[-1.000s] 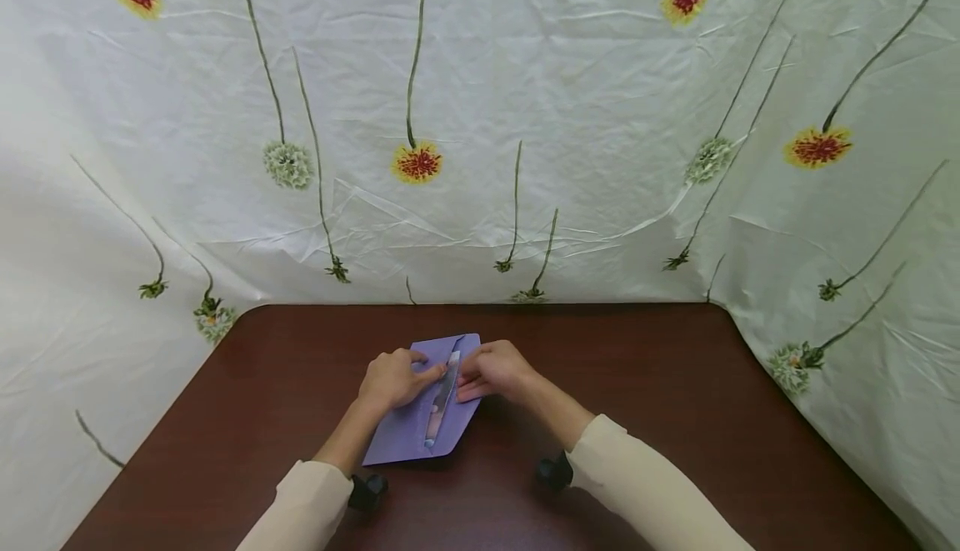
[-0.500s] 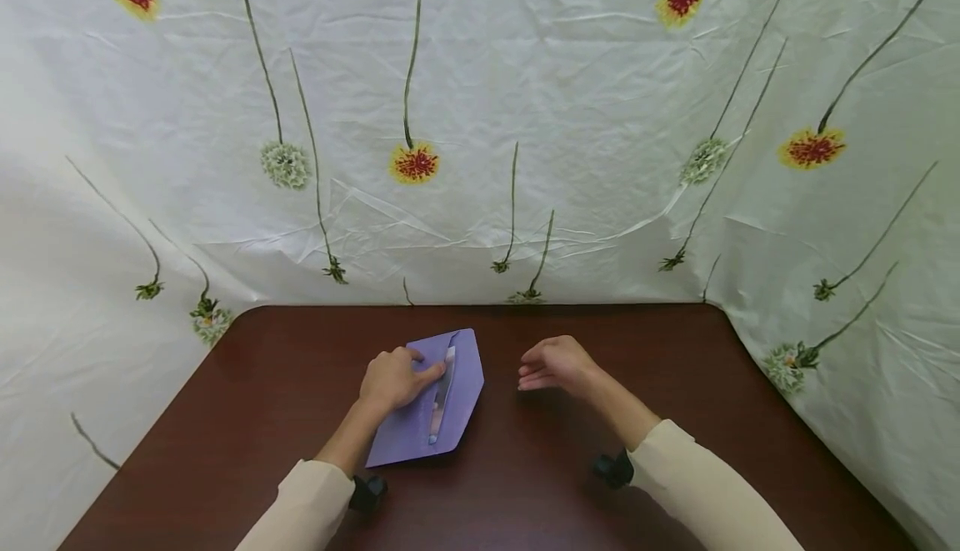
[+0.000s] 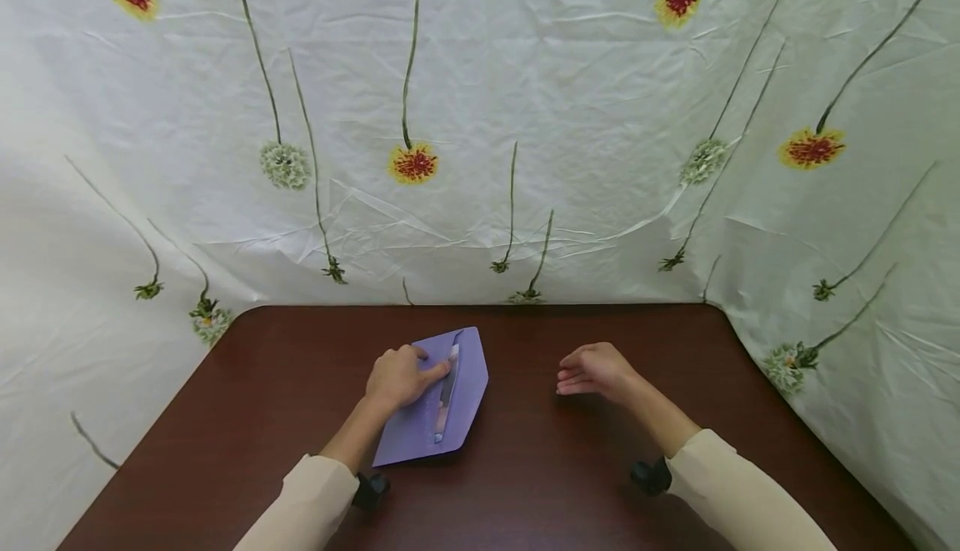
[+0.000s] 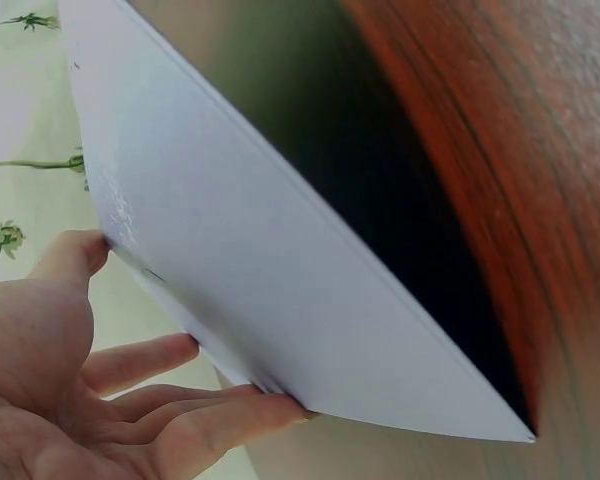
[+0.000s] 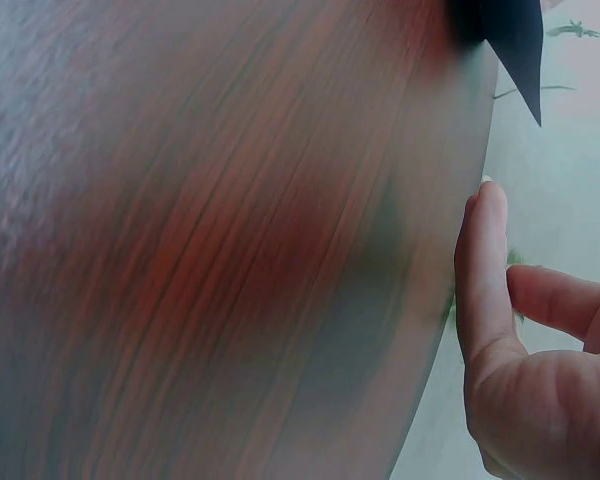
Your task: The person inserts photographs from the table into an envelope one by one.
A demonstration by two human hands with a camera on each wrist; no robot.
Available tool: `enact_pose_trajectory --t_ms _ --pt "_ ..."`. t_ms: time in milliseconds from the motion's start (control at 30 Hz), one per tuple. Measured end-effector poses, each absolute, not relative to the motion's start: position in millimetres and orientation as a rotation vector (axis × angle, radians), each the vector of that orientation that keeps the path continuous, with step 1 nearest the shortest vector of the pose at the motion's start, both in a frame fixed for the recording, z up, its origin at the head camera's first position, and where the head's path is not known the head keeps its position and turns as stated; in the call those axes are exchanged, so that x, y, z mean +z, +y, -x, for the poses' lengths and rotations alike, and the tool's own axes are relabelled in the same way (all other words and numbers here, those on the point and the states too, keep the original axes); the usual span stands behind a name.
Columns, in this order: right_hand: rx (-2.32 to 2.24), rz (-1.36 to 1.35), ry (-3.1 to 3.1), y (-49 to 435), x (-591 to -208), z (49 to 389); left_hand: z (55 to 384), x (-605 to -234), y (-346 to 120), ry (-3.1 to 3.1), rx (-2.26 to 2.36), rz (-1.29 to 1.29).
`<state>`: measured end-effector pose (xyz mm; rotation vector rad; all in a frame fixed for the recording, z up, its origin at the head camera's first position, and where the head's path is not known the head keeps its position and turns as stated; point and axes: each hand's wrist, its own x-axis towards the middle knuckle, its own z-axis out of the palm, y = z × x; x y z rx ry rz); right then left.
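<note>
A lilac envelope (image 3: 420, 422) lies at a slant left of the table's middle, its flap turned out to the right. A narrow strip of a printed grey-and-pink paper (image 3: 448, 393) shows in its opening. My left hand (image 3: 399, 376) holds the envelope, thumb over its face beside the opening. The left wrist view shows the envelope (image 4: 250, 230) tilted, one long edge raised over a dark shadow, with fingertips along its near edge. To the right, my right hand (image 3: 596, 369) hovers above the table with nothing in it, fingers loosely bent; its fingers (image 5: 485, 270) also show in the right wrist view.
The dark brown table (image 3: 300, 351) has rounded far corners. A white cloth (image 3: 480, 101) printed with flowers hangs behind it and along both sides. Dark wrist devices (image 3: 371, 491) are at both cuffs.
My right hand has let go of the envelope's flap side and moved off to the right. My left hand stays on the envelope, which has shifted slightly right.
</note>
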<state>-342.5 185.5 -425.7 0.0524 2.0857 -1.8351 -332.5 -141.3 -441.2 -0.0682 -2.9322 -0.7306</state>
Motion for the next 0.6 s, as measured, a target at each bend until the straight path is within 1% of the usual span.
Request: enact_pose_trajectory --t_ms 300,600 --pt "-1.832 -0.072 2.093 194.2 -426.3 343.8 335.3 -439.8 -128.3 -2.933 -0.737 0.093" --pt "-1.811 -0.069 2.103 205.1 -424.1 341.9 337.1 -438.2 -115.8 -2.961 -0.683 0.064"
